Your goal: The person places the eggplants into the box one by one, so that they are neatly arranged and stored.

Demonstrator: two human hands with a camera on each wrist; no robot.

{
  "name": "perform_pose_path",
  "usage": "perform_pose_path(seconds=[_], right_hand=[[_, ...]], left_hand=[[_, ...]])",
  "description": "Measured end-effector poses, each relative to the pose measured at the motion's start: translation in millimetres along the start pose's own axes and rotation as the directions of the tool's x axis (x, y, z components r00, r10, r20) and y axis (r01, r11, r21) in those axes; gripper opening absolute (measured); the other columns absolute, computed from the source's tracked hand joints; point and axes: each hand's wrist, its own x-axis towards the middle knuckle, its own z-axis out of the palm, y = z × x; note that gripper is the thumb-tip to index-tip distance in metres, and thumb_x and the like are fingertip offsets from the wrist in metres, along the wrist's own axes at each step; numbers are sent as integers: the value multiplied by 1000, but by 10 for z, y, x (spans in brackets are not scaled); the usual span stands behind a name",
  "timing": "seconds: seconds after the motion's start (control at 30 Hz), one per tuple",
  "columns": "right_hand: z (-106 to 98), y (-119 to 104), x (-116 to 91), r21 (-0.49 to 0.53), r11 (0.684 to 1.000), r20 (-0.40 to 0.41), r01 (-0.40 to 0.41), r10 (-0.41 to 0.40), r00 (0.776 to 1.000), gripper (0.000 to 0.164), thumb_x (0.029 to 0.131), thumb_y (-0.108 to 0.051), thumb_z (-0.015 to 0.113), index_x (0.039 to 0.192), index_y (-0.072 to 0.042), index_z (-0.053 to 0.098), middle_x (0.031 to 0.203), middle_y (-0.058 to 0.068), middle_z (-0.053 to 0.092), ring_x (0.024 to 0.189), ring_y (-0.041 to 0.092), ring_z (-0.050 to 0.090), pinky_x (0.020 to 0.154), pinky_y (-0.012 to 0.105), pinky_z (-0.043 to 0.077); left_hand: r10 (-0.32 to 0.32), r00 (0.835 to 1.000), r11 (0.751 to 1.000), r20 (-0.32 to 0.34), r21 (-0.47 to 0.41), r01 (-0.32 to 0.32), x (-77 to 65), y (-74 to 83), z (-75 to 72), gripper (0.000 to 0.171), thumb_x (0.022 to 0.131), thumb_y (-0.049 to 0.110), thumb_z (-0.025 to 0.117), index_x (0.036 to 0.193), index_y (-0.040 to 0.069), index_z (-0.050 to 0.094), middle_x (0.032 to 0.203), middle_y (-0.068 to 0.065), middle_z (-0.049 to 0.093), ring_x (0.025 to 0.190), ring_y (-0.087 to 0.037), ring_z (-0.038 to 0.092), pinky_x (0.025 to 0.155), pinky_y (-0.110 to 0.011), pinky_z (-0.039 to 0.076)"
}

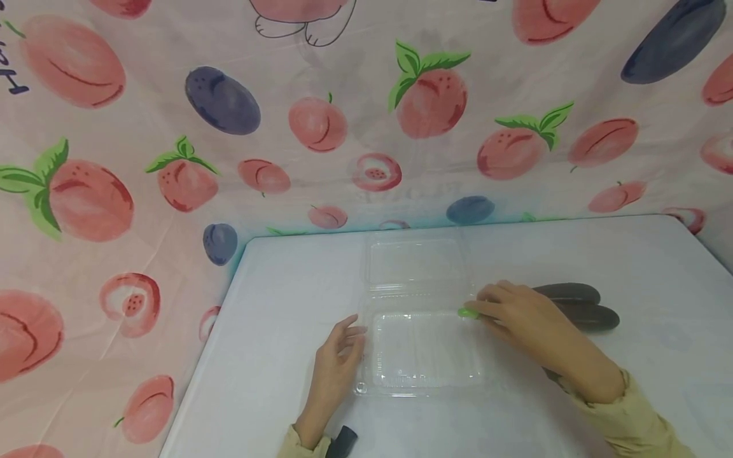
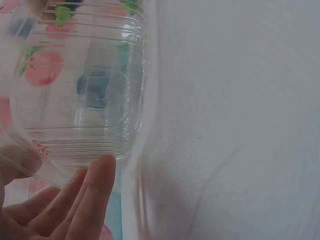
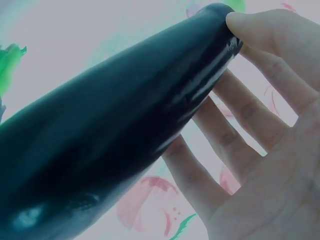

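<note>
Eggplant (image 3: pixel 110 120) slants leftward, green tip (image 1: pixel 467 313) toward clear box (image 1: pixel 426 350); right grip (image 1: pixel 518 313) clamped on it; left grip (image 1: pixel 338 355) loose.

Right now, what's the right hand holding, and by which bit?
The right hand holds a long, glossy, dark eggplant by the end with the bright green tip, between thumb and fingers.

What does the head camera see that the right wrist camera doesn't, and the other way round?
Only the head view: the left hand, the clear container and two dark eggplants lying on the table.

Only the right wrist view: the palm side of the right hand and the long body of the held eggplant.

Both: the right hand and fruit-patterned cloth.
</note>
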Motion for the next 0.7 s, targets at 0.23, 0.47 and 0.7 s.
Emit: perform_pose_path(seconds=[0.23,0.47,0.7], right_hand=[[4,-42,66,10,1000,-19,17,-17,1000,32,77,-11,84,107,-18,77,96,1,68,87,19,63,69,37,57],[-2,-80,117,8,999,-44,46,-46,998,30,78,-12,84,106,-18,77,95,1,68,86,19,62,68,35,56],[-11,-138,180,17,998,-36,53,-52,998,31,79,-13,83,108,-19,76,96,0,68,86,19,63,69,36,56]], left_hand=[[0,1000,1000,10,-17,0,-1,-3,-12,41,101,23,59,140,13,52,120,-7,69,109,-22,68,86,-22,59],[3,1000,999,17,-34,-2,-2,-12,-9,41,101,22,59,140,12,52,120,-8,69,109,-23,68,86,-22,59],[5,1000,1000,15,-25,-5,-4,1,-7,41,101,24,58,140,13,51,120,-8,68,108,-22,68,85,-21,58]])
